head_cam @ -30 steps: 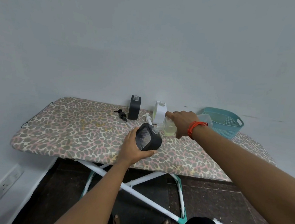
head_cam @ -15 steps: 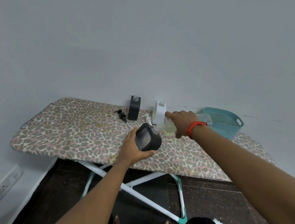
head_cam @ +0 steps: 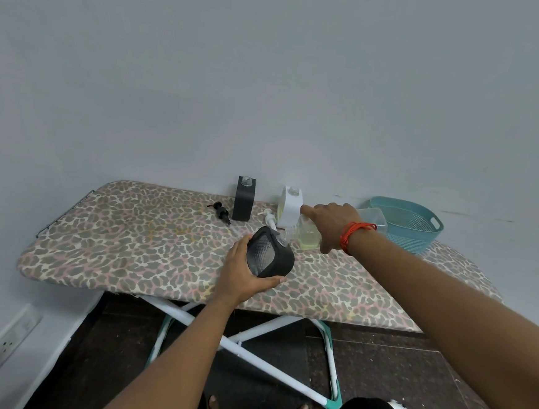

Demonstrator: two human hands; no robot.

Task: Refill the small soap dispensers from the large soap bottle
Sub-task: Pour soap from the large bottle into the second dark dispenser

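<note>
– Fingers (head_cam: 309, 211) of the right hand (head_cam: 332, 224): status?
– Curled round the clear soap bottle (head_cam: 307, 238), tilted to the dark dispenser (head_cam: 270, 256), which is gripped by the left hand (head_cam: 240, 276) above the ironing board (head_cam: 129, 241).

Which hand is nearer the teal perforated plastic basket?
Right. The right hand, gripping a clear soap bottle, sits left of the teal basket; the left hand, holding a black dispenser, is farther left.

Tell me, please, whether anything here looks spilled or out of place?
No clear spill from the bottle in the right hand. A faint yellowish smudge on the board, left of the tilted dispenser in the left hand, may be a stain. The black pump and white pump lie loose, as refilling would need.
</note>
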